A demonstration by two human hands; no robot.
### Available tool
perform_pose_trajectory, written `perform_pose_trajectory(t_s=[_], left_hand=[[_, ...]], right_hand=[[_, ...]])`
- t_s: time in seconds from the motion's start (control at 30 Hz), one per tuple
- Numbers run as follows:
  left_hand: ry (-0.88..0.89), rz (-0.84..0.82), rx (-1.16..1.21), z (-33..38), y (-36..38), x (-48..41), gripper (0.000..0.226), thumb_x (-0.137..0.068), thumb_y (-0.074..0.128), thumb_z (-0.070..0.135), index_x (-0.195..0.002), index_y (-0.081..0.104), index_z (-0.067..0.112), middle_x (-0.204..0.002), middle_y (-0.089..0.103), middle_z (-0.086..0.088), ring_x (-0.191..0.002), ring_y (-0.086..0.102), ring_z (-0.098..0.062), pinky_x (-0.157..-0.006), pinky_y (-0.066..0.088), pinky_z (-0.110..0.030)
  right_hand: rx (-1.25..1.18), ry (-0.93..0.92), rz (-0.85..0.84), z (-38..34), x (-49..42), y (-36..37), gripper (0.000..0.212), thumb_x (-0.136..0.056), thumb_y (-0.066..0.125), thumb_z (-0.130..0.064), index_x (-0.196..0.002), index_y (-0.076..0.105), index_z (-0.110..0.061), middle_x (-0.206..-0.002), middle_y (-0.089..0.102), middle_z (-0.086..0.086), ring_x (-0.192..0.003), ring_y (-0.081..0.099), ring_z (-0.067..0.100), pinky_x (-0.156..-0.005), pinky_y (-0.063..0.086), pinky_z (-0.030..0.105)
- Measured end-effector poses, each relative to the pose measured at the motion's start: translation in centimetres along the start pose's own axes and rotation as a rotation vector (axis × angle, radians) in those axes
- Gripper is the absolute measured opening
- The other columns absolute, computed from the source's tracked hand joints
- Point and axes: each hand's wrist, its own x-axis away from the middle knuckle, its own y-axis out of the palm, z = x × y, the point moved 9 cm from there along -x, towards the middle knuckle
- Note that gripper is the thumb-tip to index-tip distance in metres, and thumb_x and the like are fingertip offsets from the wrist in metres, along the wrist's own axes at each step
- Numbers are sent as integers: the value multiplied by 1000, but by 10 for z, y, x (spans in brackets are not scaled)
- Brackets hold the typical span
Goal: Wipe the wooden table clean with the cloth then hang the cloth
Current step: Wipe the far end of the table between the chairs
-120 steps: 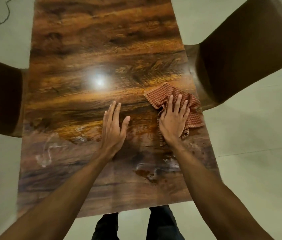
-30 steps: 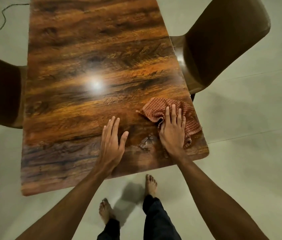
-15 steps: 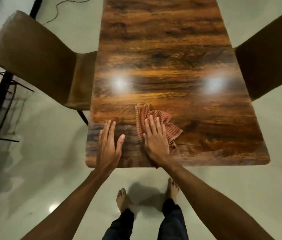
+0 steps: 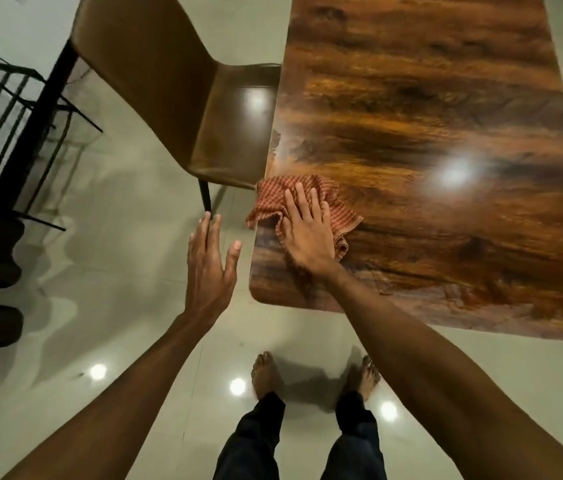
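Cloth (image 4: pixel 311 199) at table's (image 4: pixel 446 98) left edge, near corner.
Right hand (image 4: pixel 307 230) flat on cloth, fingers spread, pressing, not gripping. Left hand (image 4: pixel 209 265) open, off the table, over floor (image 4: pixel 117 271). Brown chair (image 4: pixel 176 98) just beside edge.

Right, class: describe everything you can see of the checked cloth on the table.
The cloth is a red-and-pale checked woven fabric, crumpled and bunched rather than folded flat. It lies at the left edge of the wooden table near its front corner, one corner hanging slightly over the edge. The right hand presses flat on it, fingers spread. The left hand is clear of it.
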Motion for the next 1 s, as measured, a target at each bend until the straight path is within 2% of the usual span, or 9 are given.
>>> perform_pose_trajectory(t_s=[0.07,0.17,0.23,0.37,0.5,0.6,0.7,0.83,1.0], left_hand=[[-8,-9,21,-6,-2,5,65,-103,32,48,-158,26,15,-168,20,-6,-155,16,-21,-127,13,-43],[-10,9,35,-7,-9,14,65,-103,33,47,-159,26,14,-168,20,-7,-156,16,-20,-127,12,-44],[-7,7,27,-7,-11,18,65,-104,33,47,-159,25,14,-168,20,-7,-156,16,-20,-127,10,-42],[8,1,24,2,-7,22,65,-104,32,47,-159,25,15,-168,20,-7,-156,16,-20,-127,9,-40],[55,-22,40,25,4,27,64,-104,32,46,-159,25,14,-168,19,-5,-156,14,-17,-128,7,-40],[81,-54,47,43,17,29,65,-104,30,49,-159,24,16,-169,18,-4,-156,13,-16,-127,4,-36],[104,-78,50,66,34,35,65,-103,30,51,-160,23,19,-168,19,-3,-155,15,-19,-127,6,-38],[123,-129,31,103,69,45,66,-102,31,51,-159,26,18,-168,20,-2,-155,17,-21,-128,8,-43],[200,-172,46,158,112,50,64,-103,32,50,-159,26,20,-168,18,1,-155,13,-17,-127,3,-38]], right_hand=[[-29,33,-2,-28,12,8,62,-111,22,-41,-167,7,-17,-175,-2,9,-161,-5,32,-130,3,53],[-13,-176,9,-77,74,33,63,-111,27,-44,-166,15,-15,-175,6,9,-161,1,31,-130,9,52],[-22,-259,-30,-71,87,37,63,-111,30,-45,-166,15,-18,-175,6,7,-162,1,29,-130,11,53],[-40,-63,-14,-53,83,28,62,-111,23,-44,-167,9,-20,-175,-3,6,-161,-5,30,-130,4,53],[-23,-164,-8,-56,134,40,66,-110,28,-46,-167,6,-22,-175,-5,4,-161,-7,28,-129,9,56],[-45,60,58,22,140,23,60,-110,24,-44,-167,9,-29,-175,-3,1,-161,-6,25,-129,5,56],[-107,310,74,70,147,11,60,-110,27,-40,-167,13,-24,-175,0,5,-161,-8,29,-129,1,56],[-81,119,82,85,166,8,63,-108,39,-36,-166,18,-23,-175,4,4,-161,-4,27,-129,7,57],[-138,650,185,237,203,-22,66,-109,36,-35,-167,6,-24,-174,-5,6,-161,-7,32,-129,2,55]])
